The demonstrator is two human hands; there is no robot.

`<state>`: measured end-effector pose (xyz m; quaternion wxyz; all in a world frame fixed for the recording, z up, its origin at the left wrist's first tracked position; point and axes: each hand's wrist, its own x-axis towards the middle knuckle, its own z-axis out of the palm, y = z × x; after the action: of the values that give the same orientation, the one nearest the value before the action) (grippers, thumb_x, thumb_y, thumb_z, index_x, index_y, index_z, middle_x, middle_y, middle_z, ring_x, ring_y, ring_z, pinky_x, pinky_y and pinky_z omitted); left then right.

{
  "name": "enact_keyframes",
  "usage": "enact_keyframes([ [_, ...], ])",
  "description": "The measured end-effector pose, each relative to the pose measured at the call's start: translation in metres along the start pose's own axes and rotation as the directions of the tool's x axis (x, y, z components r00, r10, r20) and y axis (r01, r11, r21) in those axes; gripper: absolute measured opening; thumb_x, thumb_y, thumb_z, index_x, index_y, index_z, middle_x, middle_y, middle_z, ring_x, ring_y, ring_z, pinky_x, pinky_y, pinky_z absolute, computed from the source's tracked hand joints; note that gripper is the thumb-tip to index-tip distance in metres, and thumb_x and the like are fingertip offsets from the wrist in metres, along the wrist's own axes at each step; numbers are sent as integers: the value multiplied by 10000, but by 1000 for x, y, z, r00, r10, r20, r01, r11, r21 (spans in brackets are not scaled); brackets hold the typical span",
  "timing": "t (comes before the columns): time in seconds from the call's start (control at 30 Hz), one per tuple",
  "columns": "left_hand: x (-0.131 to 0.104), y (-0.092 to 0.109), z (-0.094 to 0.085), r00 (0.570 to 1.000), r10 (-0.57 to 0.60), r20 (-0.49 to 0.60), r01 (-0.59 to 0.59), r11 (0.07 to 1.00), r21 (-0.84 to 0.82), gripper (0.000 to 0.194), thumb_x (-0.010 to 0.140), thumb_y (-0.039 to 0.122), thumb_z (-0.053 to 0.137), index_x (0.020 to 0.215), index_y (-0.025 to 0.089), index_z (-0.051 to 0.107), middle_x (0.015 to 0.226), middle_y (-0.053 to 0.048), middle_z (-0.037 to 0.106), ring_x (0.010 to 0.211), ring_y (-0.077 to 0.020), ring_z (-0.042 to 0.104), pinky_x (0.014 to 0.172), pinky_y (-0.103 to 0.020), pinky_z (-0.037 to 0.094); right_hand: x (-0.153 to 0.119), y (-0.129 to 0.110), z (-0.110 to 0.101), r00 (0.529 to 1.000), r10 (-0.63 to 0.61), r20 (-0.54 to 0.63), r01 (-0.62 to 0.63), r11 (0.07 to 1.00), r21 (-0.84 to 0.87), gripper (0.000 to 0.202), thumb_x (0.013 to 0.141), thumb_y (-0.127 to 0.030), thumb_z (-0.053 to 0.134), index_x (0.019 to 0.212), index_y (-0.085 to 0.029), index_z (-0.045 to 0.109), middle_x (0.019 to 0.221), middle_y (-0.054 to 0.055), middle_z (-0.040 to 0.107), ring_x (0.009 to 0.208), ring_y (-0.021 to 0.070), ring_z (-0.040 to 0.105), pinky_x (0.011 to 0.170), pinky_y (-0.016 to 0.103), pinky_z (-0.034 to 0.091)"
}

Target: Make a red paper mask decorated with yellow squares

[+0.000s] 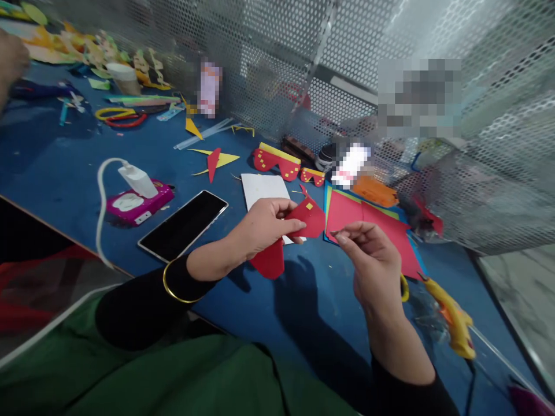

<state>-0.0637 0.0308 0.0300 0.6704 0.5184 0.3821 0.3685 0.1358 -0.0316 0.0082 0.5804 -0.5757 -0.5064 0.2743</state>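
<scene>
My left hand (264, 226) is closed on a red paper cutout (310, 218), its thumb on top, and one small yellow square sits near the cutout's upper edge. Another rounded red part (269, 263) hangs below that hand; whether it is the same piece I cannot tell. To the right, my right hand (375, 254) pinches finger and thumb together, apart from the cutout; whatever is between the tips is too small to name. A white sheet (265, 188) lies behind my left hand. Red sheets (347, 209), over blue and green-yellow ones, lie behind my right hand.
A phone (184, 225) and a purple power socket (147, 202) with a white cable lie at left. The yellow glue gun (451, 318) is at right. Red-and-yellow cutouts (275, 163), scissors (121, 117) and a cup (124, 78) lie farther back. Another person's hand (12, 63) shows at far left.
</scene>
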Motion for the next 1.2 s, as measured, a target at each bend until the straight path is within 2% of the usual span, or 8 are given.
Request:
enact_keyframes([
  [0.2,5,-5,37,994,38,107,-56,984,171,61,811,86,696,852,128,711,687,19,700,562,-96,684,539,-178,484,-22,-3,-23,997,74,-32,-70,990,125,261,723,-272,856,893,-224,665,767,-22,703,755,135,676,708,266,541],
  [0.37,11,-12,56,991,-3,130,-19,986,166,171,798,64,693,956,128,680,769,-4,732,564,-94,683,582,-204,536,-26,5,-28,995,89,-48,-83,989,126,220,733,-267,841,864,-222,669,772,-26,705,716,117,671,685,248,552],
  [0.47,13,-20,57,992,-19,122,5,994,113,352,792,118,724,1117,152,593,743,2,723,582,-128,708,584,-224,548,-26,5,-26,994,78,-73,-71,993,99,209,734,-269,832,850,-219,666,771,-24,704,711,123,676,682,258,562],
  [0.53,14,-24,54,995,0,104,-10,995,96,411,762,130,746,1112,182,537,795,10,715,579,-143,718,587,-246,561,-26,4,-25,992,87,-93,-81,995,66,207,732,-274,830,841,-214,665,763,-20,703,700,126,676,673,263,563],
  [0.63,13,-28,49,994,61,90,-70,993,95,327,724,122,748,948,198,522,923,16,686,579,-133,718,579,-252,564,-28,3,-23,989,95,-109,-93,995,27,202,737,-280,824,840,-210,665,769,-18,704,699,125,672,671,263,560],
  [0.77,10,-28,48,985,91,150,-121,971,207,102,760,81,660,745,164,603,763,27,661,626,-93,686,602,-199,520,-30,4,-23,988,95,-119,-98,995,-23,180,755,-273,808,858,-218,672,784,-24,700,715,119,664,694,264,557],
  [1.0,8,-28,51,990,96,101,-125,928,350,130,762,69,632,772,158,726,824,-1,726,670,-94,660,659,-217,516,-33,4,-23,989,63,-134,-82,987,-140,136,790,-262,773,887,-235,682,823,-26,704,786,130,667,766,292,542],
  [1.2,7,-30,52,980,116,160,-171,903,394,84,782,161,681,817,160,757,849,-29,743,754,-140,668,698,-255,520,-35,4,-20,990,42,-131,-68,978,-198,117,809,-249,745,901,-235,674,819,-29,691,781,131,652,745,297,531],
])
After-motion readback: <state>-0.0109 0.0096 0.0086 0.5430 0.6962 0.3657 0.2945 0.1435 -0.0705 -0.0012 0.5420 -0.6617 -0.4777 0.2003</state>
